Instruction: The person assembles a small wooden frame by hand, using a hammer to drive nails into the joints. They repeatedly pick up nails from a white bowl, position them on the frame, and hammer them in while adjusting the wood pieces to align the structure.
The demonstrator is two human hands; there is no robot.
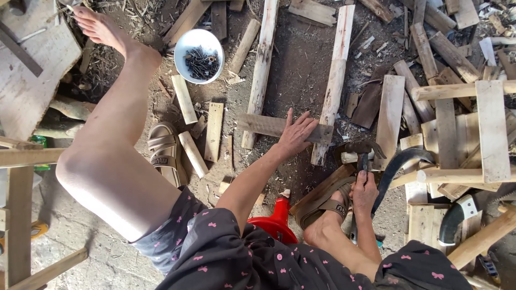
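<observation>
My left hand [296, 134] lies flat, fingers spread, on a short grey wooden slat [263, 125] laid across two long upright boards [262, 64] on the dirt floor. My right hand [365, 191] is closed around the handle of a hammer [361, 152], whose dark head rests near the slat's right end, by my sandalled right foot [325, 210]. My bare left leg [115, 123] stretches out to the upper left.
A white bowl of dark nails [199, 55] sits at the top centre. A loose sandal [166, 152] lies left of the boards. A curved black blade [395, 167] and a hand saw [457, 217] lie right. Wood offcuts and a slatted frame [473, 123] crowd the right side. A red stool [277, 221] is under me.
</observation>
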